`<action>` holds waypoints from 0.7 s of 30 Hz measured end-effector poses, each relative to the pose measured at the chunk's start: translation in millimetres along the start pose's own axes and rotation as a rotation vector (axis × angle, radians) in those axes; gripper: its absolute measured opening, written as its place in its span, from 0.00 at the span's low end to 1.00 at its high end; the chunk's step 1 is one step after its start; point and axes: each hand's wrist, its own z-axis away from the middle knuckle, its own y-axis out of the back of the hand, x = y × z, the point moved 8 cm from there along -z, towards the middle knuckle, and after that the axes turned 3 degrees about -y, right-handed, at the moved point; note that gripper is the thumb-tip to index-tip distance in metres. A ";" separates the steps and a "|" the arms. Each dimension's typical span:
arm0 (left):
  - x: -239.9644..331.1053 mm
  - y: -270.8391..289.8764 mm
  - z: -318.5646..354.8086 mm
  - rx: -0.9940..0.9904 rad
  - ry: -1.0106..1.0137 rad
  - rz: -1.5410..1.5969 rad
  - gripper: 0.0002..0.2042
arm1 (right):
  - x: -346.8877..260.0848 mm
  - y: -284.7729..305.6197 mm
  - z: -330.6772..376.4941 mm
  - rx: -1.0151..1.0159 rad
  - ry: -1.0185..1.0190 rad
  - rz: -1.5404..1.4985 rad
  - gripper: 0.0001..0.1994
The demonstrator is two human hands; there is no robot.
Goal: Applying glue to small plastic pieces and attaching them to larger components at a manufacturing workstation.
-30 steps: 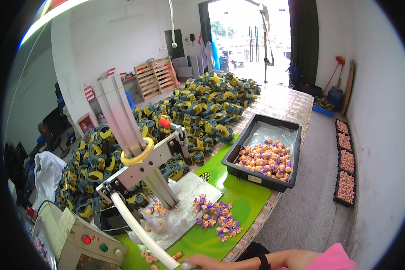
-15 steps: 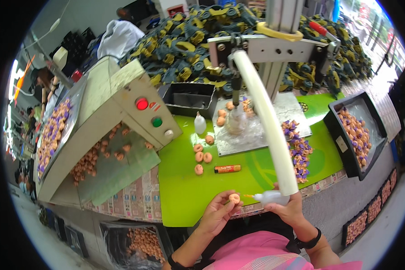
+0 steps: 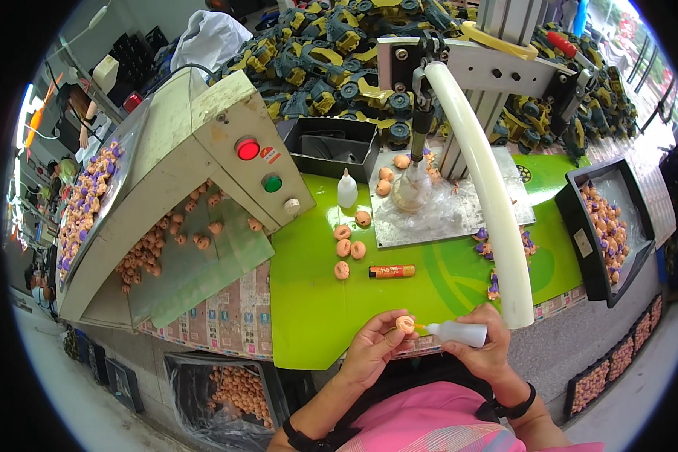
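Observation:
My left hand [image 3: 373,348] pinches a small peach-coloured toy head [image 3: 405,324] just over the near edge of the green work surface [image 3: 316,301]. My right hand [image 3: 484,348] grips a small white squeeze bottle [image 3: 459,332], its thin nozzle touching the toy head. Several more peach heads [image 3: 348,248] lie on the green surface beyond my hands, beside an orange tube [image 3: 392,271].
A curved white hose [image 3: 490,196] hangs from a metal press stand [image 3: 497,71] over a steel plate [image 3: 459,211]. A beige hopper machine [image 3: 196,158] with red and green buttons stands left. Black trays [image 3: 603,218] of parts sit right, a heap of toy vehicles [image 3: 339,45] behind.
The view swung from the room down to the bench. Since half a second ago both hands have lifted slightly, and the bottle's nozzle has come to touch the toy head.

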 end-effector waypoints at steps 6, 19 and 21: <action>-0.7 -0.5 0.0 0.003 0.000 -0.024 0.17 | 3.7 -2.4 -0.9 0.017 -0.037 -0.021 0.21; 1.1 -0.4 1.1 0.015 -0.028 -0.027 0.16 | -7.8 8.9 1.5 -0.002 0.018 0.147 0.20; 1.4 0.9 1.2 0.023 -0.028 -0.012 0.16 | -2.6 10.2 6.0 0.003 -0.009 0.099 0.19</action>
